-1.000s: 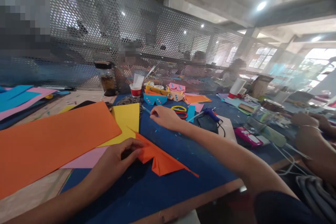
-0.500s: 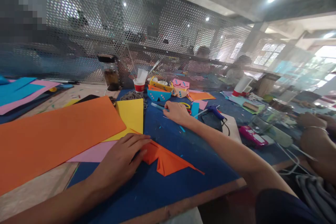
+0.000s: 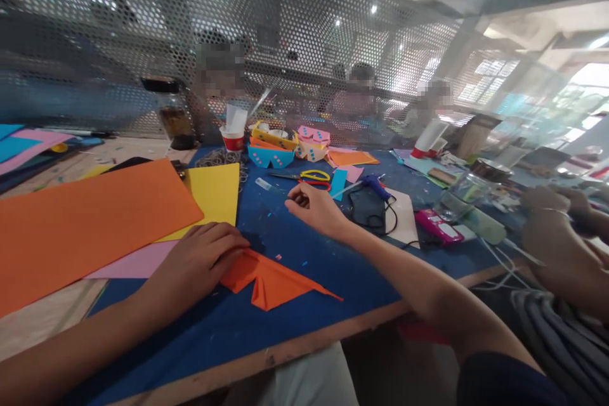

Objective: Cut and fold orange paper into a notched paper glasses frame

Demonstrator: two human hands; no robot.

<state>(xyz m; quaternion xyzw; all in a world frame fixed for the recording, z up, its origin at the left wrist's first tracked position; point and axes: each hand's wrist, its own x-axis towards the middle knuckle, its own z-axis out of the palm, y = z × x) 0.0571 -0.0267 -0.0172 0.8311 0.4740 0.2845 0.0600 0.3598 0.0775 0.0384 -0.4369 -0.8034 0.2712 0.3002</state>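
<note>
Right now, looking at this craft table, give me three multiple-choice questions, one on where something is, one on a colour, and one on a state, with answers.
1. Where does the left hand rest?
A. On the folded orange paper
B. On the scissors
C. On the red paper cup

2. What colour is the sheet lying just right of the big orange sheet?
A. Green
B. Yellow
C. White

3. How is the right hand held?
A. Flat, palm up
B. Gripping the glue gun
C. Fingers curled in, above the blue mat

Answers: 1 A, its fingers press the paper's left end. 2 B, the yellow corner shows past the orange edge. 3 C, the fingers curl in; nothing visibly grasped.
</note>
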